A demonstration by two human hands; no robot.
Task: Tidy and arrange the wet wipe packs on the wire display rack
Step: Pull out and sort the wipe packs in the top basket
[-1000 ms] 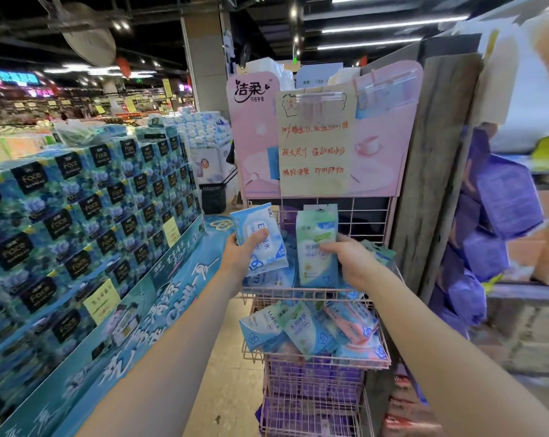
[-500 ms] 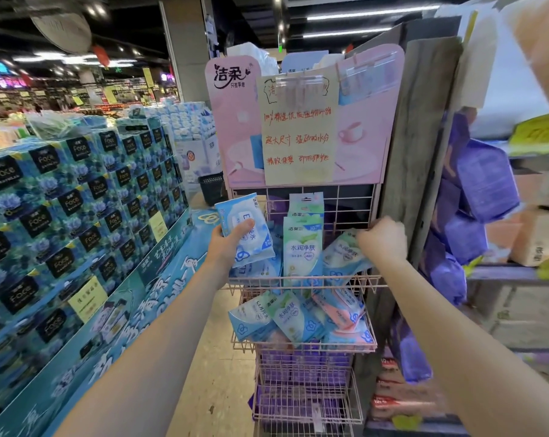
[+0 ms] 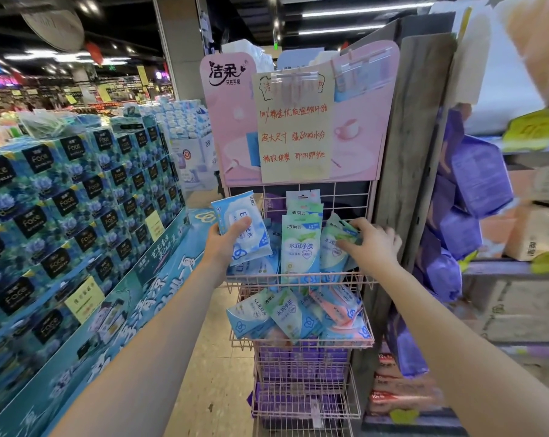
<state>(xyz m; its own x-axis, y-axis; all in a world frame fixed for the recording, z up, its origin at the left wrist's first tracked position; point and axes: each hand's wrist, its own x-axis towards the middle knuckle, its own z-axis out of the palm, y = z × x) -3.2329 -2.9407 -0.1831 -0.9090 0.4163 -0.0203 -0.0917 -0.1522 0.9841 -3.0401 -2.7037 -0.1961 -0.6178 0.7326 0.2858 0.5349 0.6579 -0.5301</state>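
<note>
A pink wire display rack (image 3: 301,276) stands ahead with stacked baskets. My left hand (image 3: 227,242) holds a blue wet wipe pack (image 3: 240,227) upright at the top basket's left side. Green wet wipe packs (image 3: 301,247) stand upright in the middle of that basket. My right hand (image 3: 372,244) reaches in from the right, its fingers closing on a leaning green pack (image 3: 333,244). The second basket (image 3: 301,343) holds a loose pile of blue, green and pink packs (image 3: 293,312). Purple packs fill the lower baskets (image 3: 301,361).
A pink sign board with a handwritten note (image 3: 293,127) tops the rack. Stacked blue tissue boxes (image 3: 77,197) form a display on the left. A grey wooden post (image 3: 409,146) and shelves with purple bags (image 3: 475,178) stand at the right. Tiled floor (image 3: 216,357) lies between.
My right hand let go of the upright green pack, swung up to the rack's right edge, then came back down onto the leaning green pack. My left hand kept its blue pack.
</note>
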